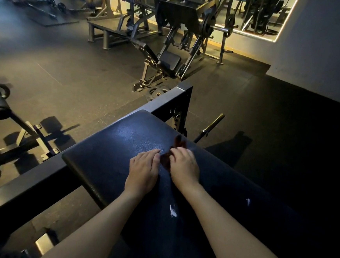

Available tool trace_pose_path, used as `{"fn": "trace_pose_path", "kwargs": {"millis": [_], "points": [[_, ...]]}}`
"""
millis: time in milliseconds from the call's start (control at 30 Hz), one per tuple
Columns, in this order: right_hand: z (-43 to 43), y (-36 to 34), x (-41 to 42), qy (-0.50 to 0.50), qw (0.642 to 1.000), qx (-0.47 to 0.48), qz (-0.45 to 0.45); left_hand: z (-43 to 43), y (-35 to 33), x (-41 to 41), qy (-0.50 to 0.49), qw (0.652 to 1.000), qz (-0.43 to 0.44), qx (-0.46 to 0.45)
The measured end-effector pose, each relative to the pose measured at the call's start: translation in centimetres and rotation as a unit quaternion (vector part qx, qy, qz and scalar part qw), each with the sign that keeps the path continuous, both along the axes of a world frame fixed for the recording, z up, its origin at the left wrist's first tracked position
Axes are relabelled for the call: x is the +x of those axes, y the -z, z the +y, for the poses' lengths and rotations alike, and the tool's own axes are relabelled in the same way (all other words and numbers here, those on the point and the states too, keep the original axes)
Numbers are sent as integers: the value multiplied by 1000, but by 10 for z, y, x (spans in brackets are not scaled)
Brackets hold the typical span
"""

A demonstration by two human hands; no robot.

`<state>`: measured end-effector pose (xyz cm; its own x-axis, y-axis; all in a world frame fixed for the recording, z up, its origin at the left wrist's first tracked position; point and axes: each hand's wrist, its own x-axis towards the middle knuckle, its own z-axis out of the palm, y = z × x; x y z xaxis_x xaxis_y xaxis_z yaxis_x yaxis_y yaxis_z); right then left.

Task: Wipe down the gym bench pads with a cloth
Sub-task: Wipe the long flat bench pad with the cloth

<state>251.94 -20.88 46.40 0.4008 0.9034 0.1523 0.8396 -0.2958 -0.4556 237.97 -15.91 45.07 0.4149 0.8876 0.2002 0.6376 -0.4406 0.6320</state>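
Centre frame: my right hand (184, 166) pinches the limp dark-red cloth (178, 143) on the black vinyl bench pad (110, 148); left hand (142, 171) lies flat, empty. Probably light and floppy, so bunch it centrally.

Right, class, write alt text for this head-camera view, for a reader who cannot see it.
On a black bench pad, the right hand grips a dark red cloth and the left hand rests flat beside it. Weight machines stand on the dark floor behind, before a mirror.
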Motion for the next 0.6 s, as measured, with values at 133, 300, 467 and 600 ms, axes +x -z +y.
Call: {"fn": "trace_pose_path", "kwargs": {"millis": [133,300,467,600], "points": [[-6,-3,-20,-79,989,77,97,0,-5,-1,0,996,-88,-14],[4,-16,-4,-104,988,86,77,8,2,-6,-1,990,-137,-38],[4,-6,19,-14,995,66,-68,1,-5,-5,-14,995,-96,-13],[-3,-1,0,-159,981,31,-102,3,-3,-3,-13,997,-76,-17]]}}
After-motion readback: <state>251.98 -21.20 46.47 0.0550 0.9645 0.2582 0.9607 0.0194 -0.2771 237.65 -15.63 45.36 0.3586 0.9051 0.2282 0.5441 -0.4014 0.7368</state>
